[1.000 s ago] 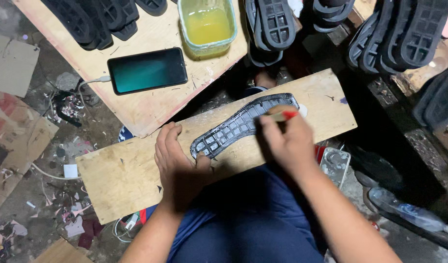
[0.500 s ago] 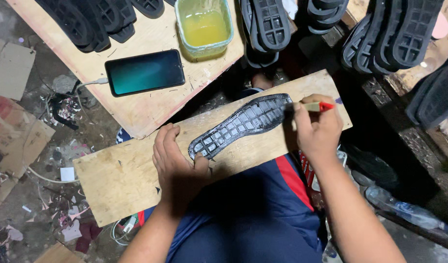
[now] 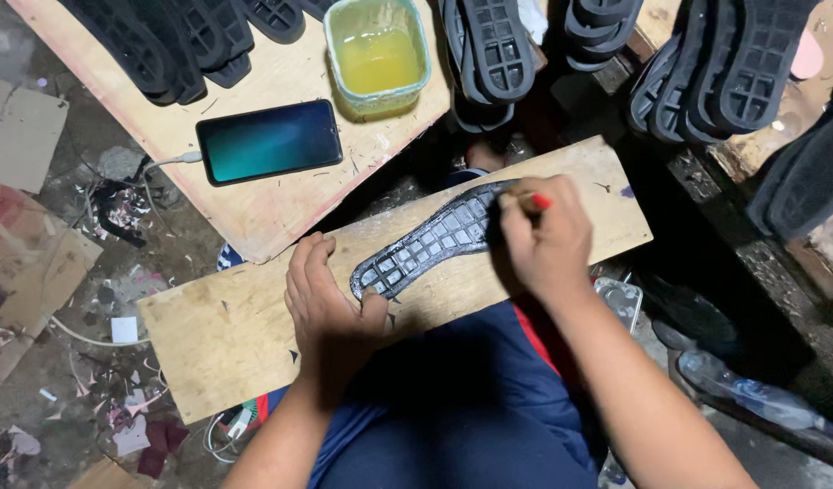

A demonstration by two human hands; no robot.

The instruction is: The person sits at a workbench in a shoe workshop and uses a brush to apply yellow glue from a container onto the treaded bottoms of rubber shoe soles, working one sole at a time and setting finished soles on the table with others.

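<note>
- View from above onto a person's lap, where a wooden board lies across dark blue trousers.
- A black rubber shoe sole, tread side up, lies slantwise on the middle of the board, its heel end near the left hand and its toe end far and to the right.
- The left hand lies flat on the board, fingers spread and loose, the thumb pressing the near-left end of the sole; it grips nothing.
- The right hand is at the sole's far-right end, its fingers curled tight round a small red-handled tool; the tool's tip is hidden behind the hand.
- Farther off, a larger tabletop of pale plywood carries a smartphone with a cable plugged in on its left.
- Beyond the phone stands a pale green plastic tub of yellow liquid.
- Rows of black soles are stacked along the far edge and to the far right.
- The floor on the left is littered with scraps and cardboard.
</note>
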